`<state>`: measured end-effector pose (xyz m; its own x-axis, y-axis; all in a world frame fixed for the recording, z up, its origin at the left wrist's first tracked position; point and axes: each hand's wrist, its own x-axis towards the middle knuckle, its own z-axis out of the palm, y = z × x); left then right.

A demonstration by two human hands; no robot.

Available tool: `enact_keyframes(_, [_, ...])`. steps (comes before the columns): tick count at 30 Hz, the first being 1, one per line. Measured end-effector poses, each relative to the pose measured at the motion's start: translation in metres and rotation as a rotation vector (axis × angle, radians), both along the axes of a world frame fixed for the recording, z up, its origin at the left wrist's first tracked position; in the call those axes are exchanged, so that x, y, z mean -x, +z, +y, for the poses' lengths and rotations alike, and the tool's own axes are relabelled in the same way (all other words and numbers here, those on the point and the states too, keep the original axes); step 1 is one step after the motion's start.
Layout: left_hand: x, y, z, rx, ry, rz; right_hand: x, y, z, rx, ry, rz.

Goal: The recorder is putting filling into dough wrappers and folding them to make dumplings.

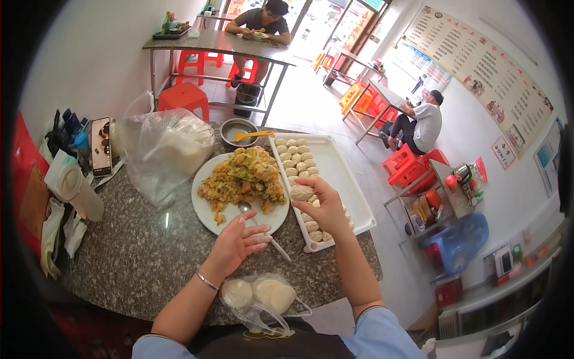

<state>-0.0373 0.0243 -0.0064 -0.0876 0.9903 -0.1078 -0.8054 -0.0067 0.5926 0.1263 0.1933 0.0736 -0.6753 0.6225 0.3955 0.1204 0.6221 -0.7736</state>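
A pleated dumpling [302, 193] is pinched between the thumb and fingers of my right hand [323, 204], above a white plastic tray [343, 170]. Rows of similar dumplings [296, 157] fill the tray's left side. My left hand [237, 240] holds nothing, its floury fingers spread over the near rim of a white plate [204, 213]. Heaped on that plate is a chopped vegetable filling [249, 177]. A metal spoon [279, 247] rests there, its handle sticking out past the rim toward me. Round dough wrappers [269, 294] lie in a clear plastic bag near the table's front edge.
A metal bowl [240, 131] with a yellow scraper [254, 135] across it stands behind the plate. Left of it sits a large plastic bag [168, 148] with white contents. A phone [102, 148] and a plastic pitcher [80, 193] line the granite table's left side. Two people sit at tables beyond.
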Motion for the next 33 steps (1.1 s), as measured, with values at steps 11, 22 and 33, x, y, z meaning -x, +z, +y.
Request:
enact_keyframes(11, [0.000,-0.001,0.002,-0.036,0.018,0.137,-0.091,-0.045,0.128,0.258,-0.460,0.004])
enact_keyframes(22, [0.002,-0.002,0.001,-0.014,0.054,0.265,-0.097,-0.077,0.115,0.021,-0.669,-0.430])
enact_keyframes(33, [-0.020,0.022,-0.038,-0.298,-0.379,1.766,-0.079,-0.048,0.020,-0.249,-0.463,-0.343])
